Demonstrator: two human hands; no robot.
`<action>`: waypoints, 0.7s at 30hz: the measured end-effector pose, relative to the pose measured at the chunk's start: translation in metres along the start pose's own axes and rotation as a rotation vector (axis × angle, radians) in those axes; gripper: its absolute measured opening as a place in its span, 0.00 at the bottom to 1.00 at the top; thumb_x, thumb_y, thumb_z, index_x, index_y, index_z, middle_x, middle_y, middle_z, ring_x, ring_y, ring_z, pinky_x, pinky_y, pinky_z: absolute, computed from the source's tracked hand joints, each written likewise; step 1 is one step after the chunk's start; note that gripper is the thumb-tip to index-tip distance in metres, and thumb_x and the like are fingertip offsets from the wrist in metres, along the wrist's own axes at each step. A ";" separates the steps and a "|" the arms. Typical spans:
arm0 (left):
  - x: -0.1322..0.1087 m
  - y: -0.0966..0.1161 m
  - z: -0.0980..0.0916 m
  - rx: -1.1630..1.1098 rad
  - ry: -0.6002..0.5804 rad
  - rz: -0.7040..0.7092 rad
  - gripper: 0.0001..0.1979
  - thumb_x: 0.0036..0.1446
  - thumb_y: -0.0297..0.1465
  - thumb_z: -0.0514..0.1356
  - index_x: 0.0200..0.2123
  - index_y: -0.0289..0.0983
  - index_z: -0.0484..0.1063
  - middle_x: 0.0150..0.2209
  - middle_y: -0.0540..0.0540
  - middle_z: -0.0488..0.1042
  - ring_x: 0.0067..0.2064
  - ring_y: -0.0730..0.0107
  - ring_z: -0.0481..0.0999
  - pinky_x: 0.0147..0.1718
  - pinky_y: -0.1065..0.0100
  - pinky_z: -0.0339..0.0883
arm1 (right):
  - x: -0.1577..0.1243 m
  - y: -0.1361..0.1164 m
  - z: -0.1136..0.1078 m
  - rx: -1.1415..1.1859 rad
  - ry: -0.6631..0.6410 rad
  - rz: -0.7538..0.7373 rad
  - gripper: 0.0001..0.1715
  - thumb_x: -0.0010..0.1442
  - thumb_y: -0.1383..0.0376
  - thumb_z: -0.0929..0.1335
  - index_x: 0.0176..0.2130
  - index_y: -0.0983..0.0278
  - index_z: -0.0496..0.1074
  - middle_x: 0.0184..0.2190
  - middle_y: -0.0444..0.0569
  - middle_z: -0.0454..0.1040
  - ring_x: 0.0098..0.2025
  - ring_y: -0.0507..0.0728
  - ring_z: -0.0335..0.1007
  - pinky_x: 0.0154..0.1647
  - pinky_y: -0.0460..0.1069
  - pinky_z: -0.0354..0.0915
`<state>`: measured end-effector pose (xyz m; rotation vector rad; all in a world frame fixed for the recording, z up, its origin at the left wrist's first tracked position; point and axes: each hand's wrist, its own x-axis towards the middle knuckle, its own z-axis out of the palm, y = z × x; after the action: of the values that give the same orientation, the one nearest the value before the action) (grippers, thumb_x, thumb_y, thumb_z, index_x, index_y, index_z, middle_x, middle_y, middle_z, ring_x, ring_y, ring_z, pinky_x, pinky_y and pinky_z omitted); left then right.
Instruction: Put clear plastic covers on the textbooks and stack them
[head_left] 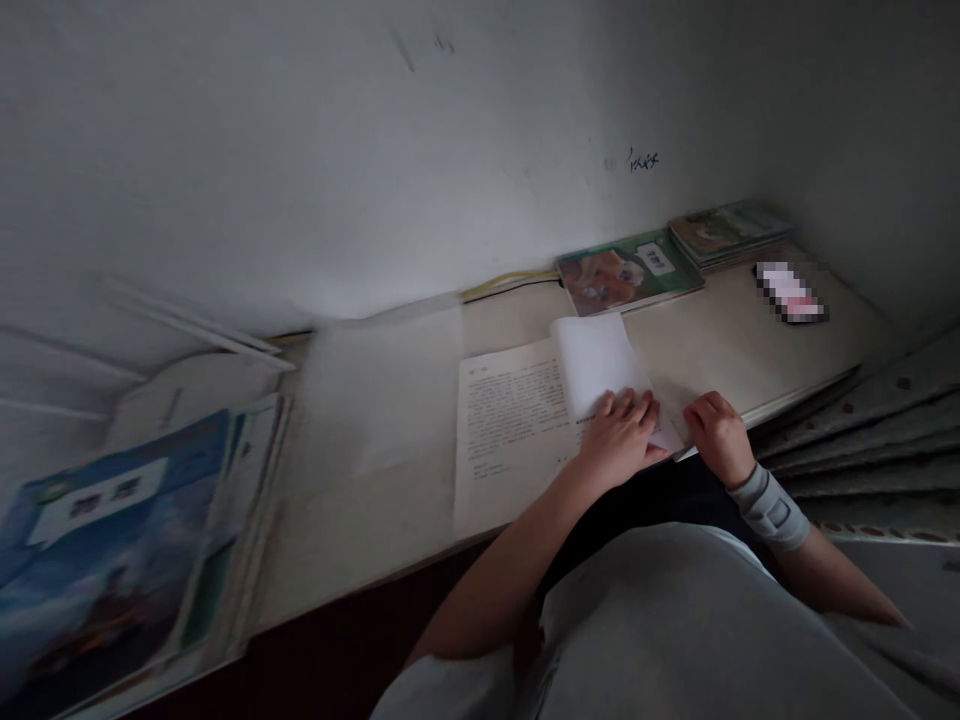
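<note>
My left hand (619, 435) lies with its fingers stretched out on a white sheet of paper (598, 355). The sheet is folded over and rests across the right side of an open book with printed text (510, 410). Just to the right of the sheet's lower corner, my right hand (720, 428) is closed, its fingers curled at the desk's front edge. Whatever those fingers may hold is hidden. A grey band (772, 508) wraps the right wrist.
A green-covered book (630, 272) lies behind the paper against the wall, beside a stack of books (727, 230). At the right of the desk (382, 480) is a phone (791, 292). A blue-covered pile of books (127, 560) stands at left; a curtain (900, 420) hangs right.
</note>
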<state>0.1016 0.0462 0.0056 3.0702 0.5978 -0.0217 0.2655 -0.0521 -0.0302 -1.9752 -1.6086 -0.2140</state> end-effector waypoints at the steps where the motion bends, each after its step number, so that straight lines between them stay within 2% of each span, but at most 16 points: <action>1: 0.001 0.002 0.002 0.005 0.009 -0.019 0.31 0.61 0.46 0.54 0.61 0.34 0.61 0.64 0.39 0.61 0.63 0.48 0.60 0.61 0.46 0.51 | 0.001 0.001 0.000 0.034 0.008 0.018 0.15 0.64 0.68 0.62 0.27 0.62 0.69 0.28 0.50 0.68 0.31 0.56 0.65 0.35 0.50 0.63; 6: 0.007 0.014 0.010 0.027 0.063 -0.096 0.30 0.64 0.45 0.50 0.61 0.32 0.61 0.64 0.38 0.61 0.63 0.47 0.60 0.61 0.45 0.51 | 0.005 0.005 -0.002 0.143 0.006 0.043 0.15 0.63 0.68 0.62 0.26 0.62 0.69 0.28 0.48 0.68 0.30 0.54 0.65 0.34 0.48 0.62; 12: 0.015 0.027 0.011 0.038 0.099 -0.111 0.28 0.65 0.42 0.49 0.61 0.30 0.62 0.63 0.36 0.62 0.63 0.48 0.62 0.59 0.52 0.56 | 0.008 -0.001 -0.007 0.006 -0.027 -0.004 0.15 0.63 0.67 0.62 0.25 0.62 0.68 0.26 0.49 0.67 0.30 0.54 0.64 0.34 0.49 0.60; 16: 0.016 0.034 0.010 0.008 0.083 -0.109 0.31 0.64 0.43 0.50 0.61 0.26 0.61 0.63 0.33 0.61 0.63 0.49 0.61 0.59 0.55 0.57 | 0.004 0.002 -0.003 -0.043 -0.005 0.000 0.15 0.63 0.67 0.62 0.25 0.63 0.68 0.27 0.50 0.67 0.31 0.55 0.63 0.34 0.50 0.59; 21: 0.015 0.035 0.009 0.008 0.038 -0.057 0.35 0.60 0.45 0.56 0.61 0.24 0.59 0.63 0.28 0.59 0.64 0.46 0.60 0.58 0.54 0.59 | -0.003 0.006 0.002 -0.005 0.043 0.034 0.14 0.62 0.68 0.62 0.25 0.63 0.69 0.27 0.49 0.67 0.30 0.55 0.62 0.34 0.50 0.59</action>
<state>0.1289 0.0190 -0.0036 3.0663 0.6892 0.0333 0.2704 -0.0541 -0.0347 -1.9864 -1.5477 -0.2454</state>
